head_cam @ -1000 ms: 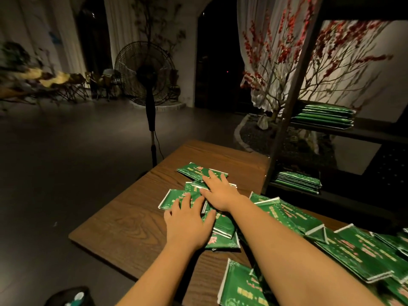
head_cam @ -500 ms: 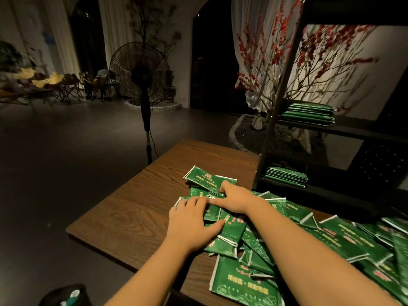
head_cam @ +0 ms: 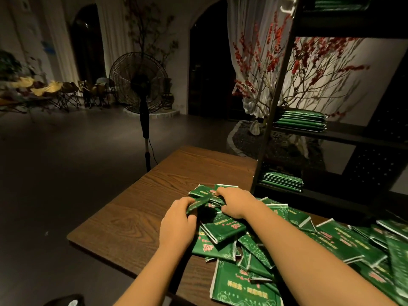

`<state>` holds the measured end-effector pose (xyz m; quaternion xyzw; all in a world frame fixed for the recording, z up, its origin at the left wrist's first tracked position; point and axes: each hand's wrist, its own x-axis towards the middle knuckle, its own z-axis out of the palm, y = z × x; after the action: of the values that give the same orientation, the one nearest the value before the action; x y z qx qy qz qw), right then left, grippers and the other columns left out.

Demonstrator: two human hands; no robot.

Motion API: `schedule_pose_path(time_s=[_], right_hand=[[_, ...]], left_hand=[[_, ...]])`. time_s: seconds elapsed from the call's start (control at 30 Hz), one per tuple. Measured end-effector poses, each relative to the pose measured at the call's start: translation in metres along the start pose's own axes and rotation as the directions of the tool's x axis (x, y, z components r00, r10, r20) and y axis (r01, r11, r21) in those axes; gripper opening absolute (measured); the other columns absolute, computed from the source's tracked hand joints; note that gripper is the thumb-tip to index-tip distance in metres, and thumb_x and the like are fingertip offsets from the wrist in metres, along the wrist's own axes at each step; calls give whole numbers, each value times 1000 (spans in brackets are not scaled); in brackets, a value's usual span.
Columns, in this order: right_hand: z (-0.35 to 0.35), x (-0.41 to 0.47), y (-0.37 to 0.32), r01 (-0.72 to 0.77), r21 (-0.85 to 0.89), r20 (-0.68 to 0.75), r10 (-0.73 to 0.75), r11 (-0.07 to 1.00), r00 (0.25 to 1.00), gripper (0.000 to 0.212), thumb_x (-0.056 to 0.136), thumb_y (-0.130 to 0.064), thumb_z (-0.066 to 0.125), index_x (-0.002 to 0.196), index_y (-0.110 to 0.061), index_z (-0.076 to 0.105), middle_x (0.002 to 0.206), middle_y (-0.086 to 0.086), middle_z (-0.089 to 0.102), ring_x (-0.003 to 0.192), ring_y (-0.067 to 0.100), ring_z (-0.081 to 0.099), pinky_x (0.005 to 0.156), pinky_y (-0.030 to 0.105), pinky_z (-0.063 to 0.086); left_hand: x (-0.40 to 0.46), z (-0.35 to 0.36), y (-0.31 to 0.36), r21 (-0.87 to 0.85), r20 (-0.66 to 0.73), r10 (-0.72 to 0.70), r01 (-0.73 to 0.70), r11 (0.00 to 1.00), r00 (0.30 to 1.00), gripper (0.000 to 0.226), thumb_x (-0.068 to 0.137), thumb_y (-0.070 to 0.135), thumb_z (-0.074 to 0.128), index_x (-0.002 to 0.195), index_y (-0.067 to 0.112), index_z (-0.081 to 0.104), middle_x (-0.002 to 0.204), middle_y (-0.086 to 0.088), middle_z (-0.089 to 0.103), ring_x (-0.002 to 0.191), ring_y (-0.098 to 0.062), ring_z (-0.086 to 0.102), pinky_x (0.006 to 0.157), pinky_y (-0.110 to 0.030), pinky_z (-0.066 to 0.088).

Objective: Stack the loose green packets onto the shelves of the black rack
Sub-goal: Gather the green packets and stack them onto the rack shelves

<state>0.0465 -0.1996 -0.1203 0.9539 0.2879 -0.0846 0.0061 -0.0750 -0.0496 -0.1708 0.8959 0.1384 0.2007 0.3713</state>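
Green packets [head_cam: 223,231] with white edges, pale scrollwork and red and yellow print cover the brown wood-grain worktop [head_cam: 136,208] at lower right. The rack [head_cam: 273,111] is black; red blossoms [head_cam: 247,54] show behind it.

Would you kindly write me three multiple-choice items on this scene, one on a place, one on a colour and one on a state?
1. Where does the standing fan stand?
A. on the floor beyond the table
B. on the table
C. on a rack shelf

2. What colour are the packets on the table?
A. blue
B. green
C. yellow

3. What are the hands doing?
A. hanging at the sides
B. gripping a bunch of packets
C. holding the fan

Answers:
1 A: its pole meets the floor past the table's far edge.
2 B: the wrappers are green with pale edges.
3 B: the left hand and right hand curl round a bunch of packets.
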Motion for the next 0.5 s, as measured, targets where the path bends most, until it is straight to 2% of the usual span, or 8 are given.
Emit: schedule_pose_path(time_s=[0.07,0.13,0.2,0.27,0.37,0.43,0.5], right_hand=[[6,0,-2,24,-36,-104,-27,999,994,38,94,-11,47,132,-17,42,109,10,62,92,31,57,73,40,46],[8,-1,-2,13,-26,-180,-18,1000,983,36,96,-6,42,131,-15,41,100,11,62,82,31,56,64,38,45],[4,-3,2,-11,126,-248,42,992,968,35,97,-7,38,130,-16,40,102,15,63,81,33,57,65,39,46],[-6,-8,9,-15,368,-313,139,930,940,25,100,-13,37,125,-17,41,98,13,62,79,30,57,63,38,44],[-26,-20,19,90,650,-401,239,754,884,8,102,-18,43,110,-19,44,89,3,58,78,23,58,62,34,43],[-39,-32,24,173,803,-399,298,570,867,12,99,-16,47,107,-24,52,97,1,64,90,24,63,77,37,50],[-48,-50,29,214,886,-369,345,412,863,21,97,-13,47,107,-27,60,104,1,69,97,22,66,88,42,51]], left_hand=[[-1,-3,-1,-130,-62,-48,40,991,997,30,85,8,50,105,30,54,99,6,63,91,-21,59,73,-35,45],[-3,-7,-1,-235,-122,-91,60,970,988,27,86,5,50,100,28,52,87,4,63,82,-24,58,68,-37,44],[-3,-10,-2,-351,-188,-124,52,935,974,21,89,9,50,96,28,55,82,5,63,79,-21,59,68,-35,45],[1,-13,-1,-464,-226,-162,40,885,961,16,95,17,54,95,33,58,85,10,65,83,-12,60,68,-30,45],[10,-17,-1,-580,-215,-205,44,813,955,9,99,22,57,104,27,63,95,8,68,92,-13,63,76,-33,47],[17,-20,7,-619,-213,-218,41,784,952,13,98,24,58,110,21,62,99,8,66,97,-16,62,81,-33,44],[26,-19,20,-622,-201,-207,39,782,957,17,99,24,57,114,17,60,100,9,63,100,-17,59,82,-31,40]])
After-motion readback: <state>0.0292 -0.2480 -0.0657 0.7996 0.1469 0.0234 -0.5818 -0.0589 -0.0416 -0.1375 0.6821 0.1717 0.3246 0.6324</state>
